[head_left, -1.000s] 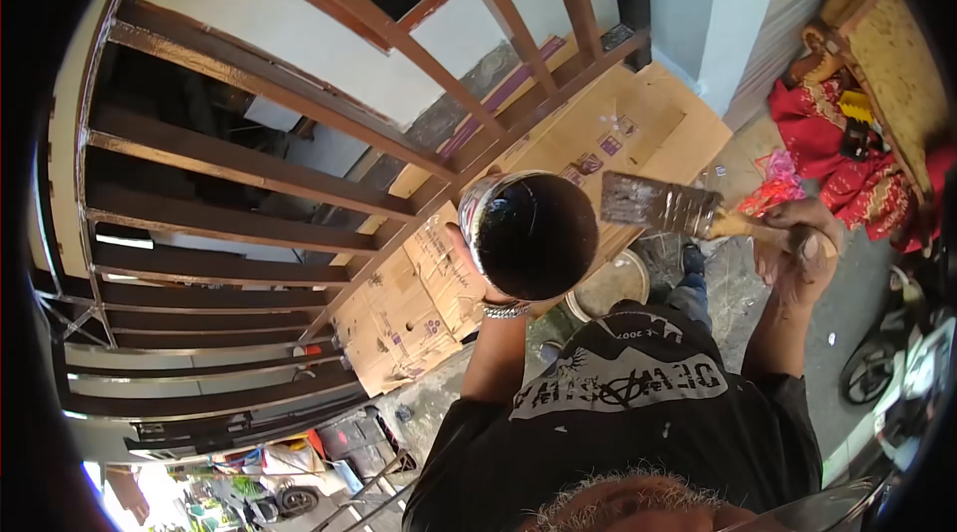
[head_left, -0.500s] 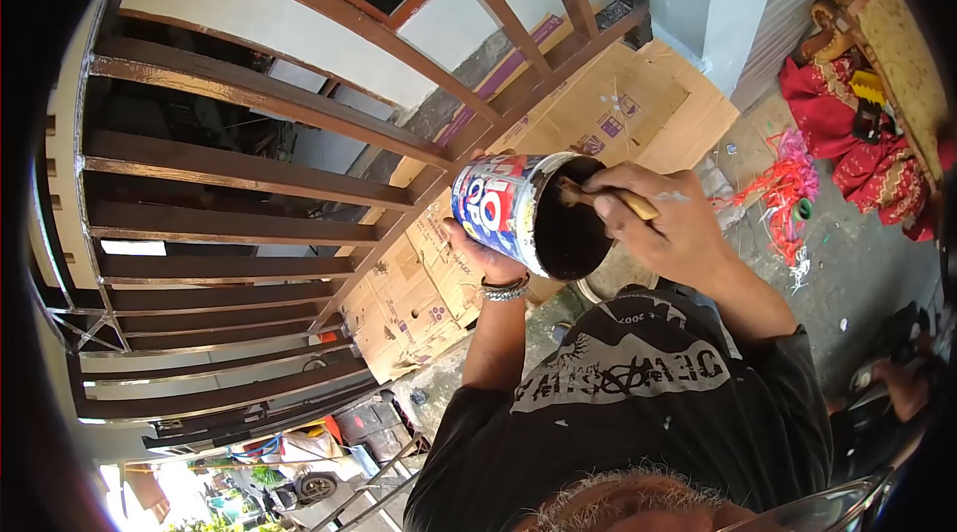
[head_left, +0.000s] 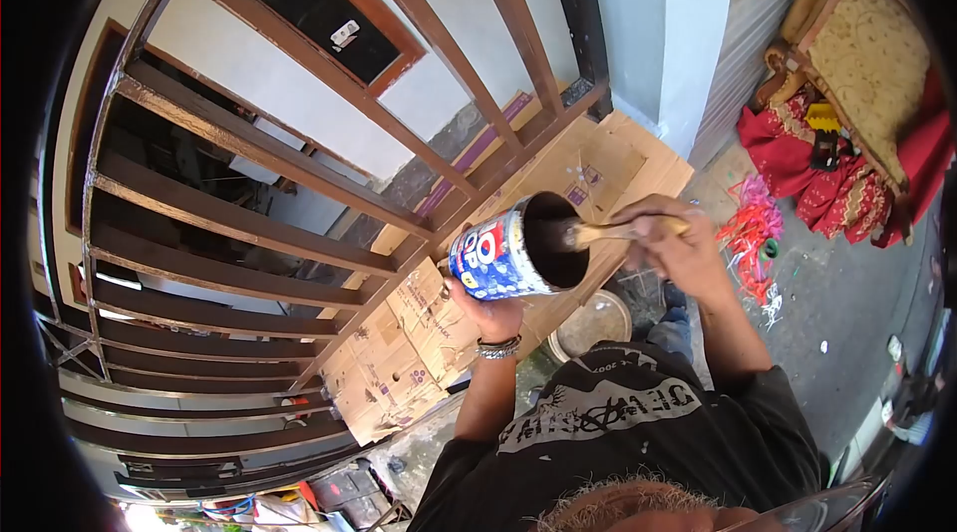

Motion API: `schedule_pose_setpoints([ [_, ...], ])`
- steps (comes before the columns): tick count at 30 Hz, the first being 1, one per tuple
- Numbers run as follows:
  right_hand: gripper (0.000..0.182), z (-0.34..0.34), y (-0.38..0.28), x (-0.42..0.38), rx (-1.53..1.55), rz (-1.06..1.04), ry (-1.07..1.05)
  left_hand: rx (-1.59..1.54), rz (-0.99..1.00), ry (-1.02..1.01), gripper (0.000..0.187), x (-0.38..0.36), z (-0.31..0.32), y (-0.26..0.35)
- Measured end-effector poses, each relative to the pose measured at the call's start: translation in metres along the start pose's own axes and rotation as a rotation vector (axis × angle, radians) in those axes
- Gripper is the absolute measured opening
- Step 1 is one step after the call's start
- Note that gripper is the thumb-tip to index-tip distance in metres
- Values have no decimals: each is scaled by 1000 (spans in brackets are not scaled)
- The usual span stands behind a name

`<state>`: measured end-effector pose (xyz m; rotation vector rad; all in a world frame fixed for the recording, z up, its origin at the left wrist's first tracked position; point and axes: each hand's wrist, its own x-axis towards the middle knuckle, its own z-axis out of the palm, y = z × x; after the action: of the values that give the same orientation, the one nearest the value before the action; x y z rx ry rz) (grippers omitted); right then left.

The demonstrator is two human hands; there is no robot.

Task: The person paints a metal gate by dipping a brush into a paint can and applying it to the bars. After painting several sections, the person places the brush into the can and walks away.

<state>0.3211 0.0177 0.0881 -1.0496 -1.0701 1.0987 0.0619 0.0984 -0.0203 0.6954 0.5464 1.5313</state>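
Observation:
My left hand [head_left: 485, 315] is wrapped around the side of a blue, red and white paint can [head_left: 493, 258], tilted so its open mouth faces right. Dark brown paint coats the inside of the can. In my right hand [head_left: 678, 245] is a paintbrush [head_left: 608, 231], gripped by its wooden handle. The bristle end lies inside the can's mouth, and its tip is hard to make out against the dark paint. Beyond the can stands a brown slatted metal fence [head_left: 249, 133], with a wet-looking shine on several bars.
Flattened cardboard [head_left: 399, 353] lies along the fence's base. A round bucket [head_left: 590, 325] stands below the can. Pink and red plastic string [head_left: 753, 228] is on the concrete floor, near red cloth [head_left: 788, 158] and a patterned cushioned chair [head_left: 867, 53].
The brush has drawn back slightly toward the can's rim, and my right hand sits farther from the opening. The view has shifted, showing more of the chair and the bucket.

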Motion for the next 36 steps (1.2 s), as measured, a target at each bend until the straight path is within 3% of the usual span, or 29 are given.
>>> schedule_pose_setpoints([
  [1,31,-10,-3,-4,71,24,45,-29,15,34,72,-1,-5,-1],
  [4,34,-23,17,1,180,-222,339,-80,13,11,71,-5,-13,2],
  [7,35,-22,45,23,186,-193,510,-131,-10,25,71,-14,-17,7],
  [12,37,-10,62,73,121,-273,535,-112,41,43,74,-29,-16,22],
  [22,38,11,-36,95,85,-625,501,-222,31,107,73,-45,-39,32],
  [25,39,17,-8,108,168,-577,496,-234,16,103,72,-51,-36,36],
  [30,39,7,91,95,62,-310,555,-234,-9,146,72,-57,-53,35],
  [34,39,6,89,74,122,-301,567,-211,10,113,72,-60,-51,44],
  [36,39,6,62,83,189,-401,531,-207,31,160,72,-64,-59,42],
])
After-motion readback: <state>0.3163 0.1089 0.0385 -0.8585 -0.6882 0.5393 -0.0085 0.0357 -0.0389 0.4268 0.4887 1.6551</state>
